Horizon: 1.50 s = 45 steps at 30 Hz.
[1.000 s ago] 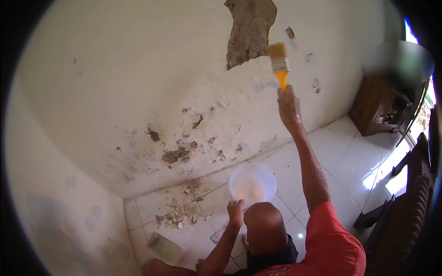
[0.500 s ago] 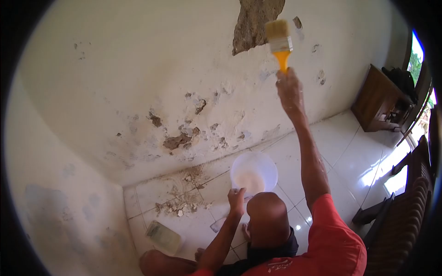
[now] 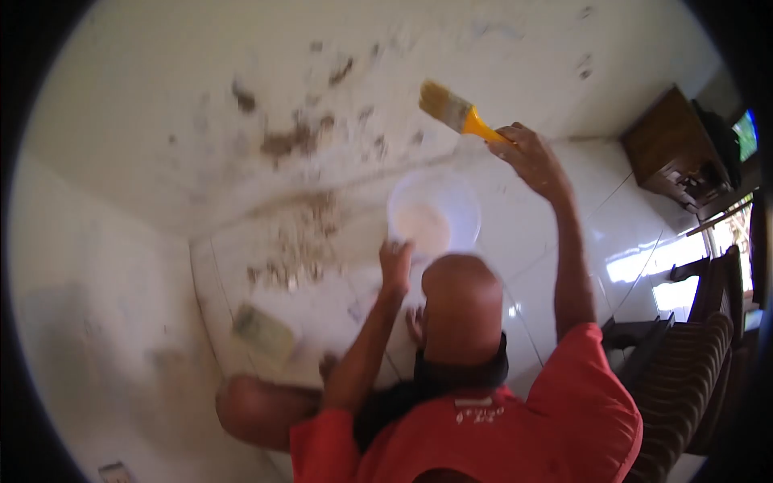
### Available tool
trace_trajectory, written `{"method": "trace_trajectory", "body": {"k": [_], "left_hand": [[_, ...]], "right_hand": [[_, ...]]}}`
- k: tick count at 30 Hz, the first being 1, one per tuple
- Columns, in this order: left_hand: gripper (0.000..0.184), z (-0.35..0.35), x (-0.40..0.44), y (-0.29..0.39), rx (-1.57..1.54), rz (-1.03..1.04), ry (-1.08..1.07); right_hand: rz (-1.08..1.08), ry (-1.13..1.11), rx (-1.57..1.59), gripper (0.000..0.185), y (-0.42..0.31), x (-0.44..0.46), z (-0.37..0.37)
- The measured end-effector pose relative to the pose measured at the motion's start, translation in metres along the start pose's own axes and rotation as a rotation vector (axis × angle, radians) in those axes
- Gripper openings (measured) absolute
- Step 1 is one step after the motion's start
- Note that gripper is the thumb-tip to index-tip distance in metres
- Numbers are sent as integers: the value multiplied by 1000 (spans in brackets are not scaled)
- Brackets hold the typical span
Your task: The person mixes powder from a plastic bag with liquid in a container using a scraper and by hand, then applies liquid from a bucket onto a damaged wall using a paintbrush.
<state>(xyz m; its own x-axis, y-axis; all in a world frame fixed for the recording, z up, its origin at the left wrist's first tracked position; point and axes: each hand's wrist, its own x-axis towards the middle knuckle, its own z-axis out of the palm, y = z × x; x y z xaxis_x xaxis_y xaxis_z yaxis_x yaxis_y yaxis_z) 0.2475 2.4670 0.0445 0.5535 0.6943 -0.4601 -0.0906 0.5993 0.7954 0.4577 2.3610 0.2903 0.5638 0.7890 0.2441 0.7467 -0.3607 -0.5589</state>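
Note:
My right hand [image 3: 527,157] grips the yellow handle of a wide paintbrush [image 3: 451,110], its bristles pointing up and left in front of the damaged wall. Below and left of the brush, a white plastic bucket [image 3: 465,211] with a pale liquid or paste inside stands on the tiled floor. Fingers of my left hand [image 3: 395,264] are closed on the bucket's near-left rim. Brown bare patches [image 3: 294,138] and smaller chips mark the white wall [image 3: 201,56].
Crumbled plaster [image 3: 298,266] litters the floor along the wall. A pale rectangular container [image 3: 264,334] sits at lower left, blurred. At right stand a wooden cabinet [image 3: 668,149] and a dark slatted wooden bench [image 3: 684,378]. My bent knee [image 3: 460,298] is close to the bucket.
My right hand has brought the brush down from the large bare patch and tipped its bristles leftward. The view has tilted downward. My left hand stays at the bucket's rim.

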Motion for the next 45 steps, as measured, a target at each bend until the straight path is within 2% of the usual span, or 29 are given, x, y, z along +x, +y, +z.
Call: {"method": "trace_trajectory", "body": {"k": [2, 4, 6, 10, 12, 14, 17, 19, 20, 22, 26, 28, 29, 31, 32, 34, 35, 36, 38, 39, 40, 43, 45], "left_hand": [[27, -4, 12, -20, -74, 66, -49], [28, 0, 7, -12, -22, -2, -36], [26, 2, 4, -15, -74, 62, -49], [25, 12, -8, -1, 65, 36, 3], [26, 12, -7, -5, 73, 25, 1], [27, 12, -2, -12, 45, 6, -2], [30, 18, -8, -5, 138, -11, 7], [29, 19, -5, -6, 145, -16, 26], [29, 19, -3, -7, 146, -31, 49], [28, 21, -2, -6, 119, -41, 27], [26, 26, -5, -7, 38, -47, 20], [26, 24, -2, -9, 12, -52, 37], [26, 23, 1, -10, 16, -50, 37], [27, 23, 2, -12, 10, -45, 42], [27, 22, 1, -14, 11, -46, 44], [26, 21, 3, -15, -37, -50, 33], [26, 22, 4, -16, -37, -48, 36], [26, 24, 4, -15, -35, -47, 38], [25, 24, 3, -12, -27, -50, 41], [25, 24, 4, -12, -23, -42, 37], [25, 26, 3, -13, -23, -36, 31], [24, 25, 2, -16, -18, -48, 2], [24, 26, 4, -17, -16, -52, 10]], "right_hand": [[123, -276, -114, 35, 9, -21, 18], [162, -328, -82, 35, 29, -32, 44], [233, -428, -91, 35, 46, -41, 66], [97, -493, -133, 26, 81, -45, 117], [-49, -422, -249, 19, 108, -45, 158], [-104, -436, -437, 9, 116, -49, 190], [-153, -510, -422, 7, 130, -53, 214], [-136, -558, -214, 16, 118, -50, 198], [-141, -545, -211, 16, 116, -47, 195], [13, -446, 103, 34, 116, -46, 186], [116, -532, 109, 32, 98, -53, 173], [186, -346, 259, 28, 94, -54, 165], [185, -343, 262, 28, 90, -55, 161], [83, -155, 301, 22, 79, -60, 152], [85, -157, 302, 22, 73, -61, 146], [254, 52, 417, 17, 57, -58, 129], [253, 156, 410, 15, 53, -58, 125], [251, 155, 413, 15, 53, -60, 127], [210, 260, 254, 14, 54, -69, 134], [81, 182, 105, 15, 61, -70, 142], [-11, -47, 4, 18, 70, -71, 141], [-27, -46, -56, 19, 80, -71, 140], [-41, 58, 40, 17, 82, -73, 136]]}}
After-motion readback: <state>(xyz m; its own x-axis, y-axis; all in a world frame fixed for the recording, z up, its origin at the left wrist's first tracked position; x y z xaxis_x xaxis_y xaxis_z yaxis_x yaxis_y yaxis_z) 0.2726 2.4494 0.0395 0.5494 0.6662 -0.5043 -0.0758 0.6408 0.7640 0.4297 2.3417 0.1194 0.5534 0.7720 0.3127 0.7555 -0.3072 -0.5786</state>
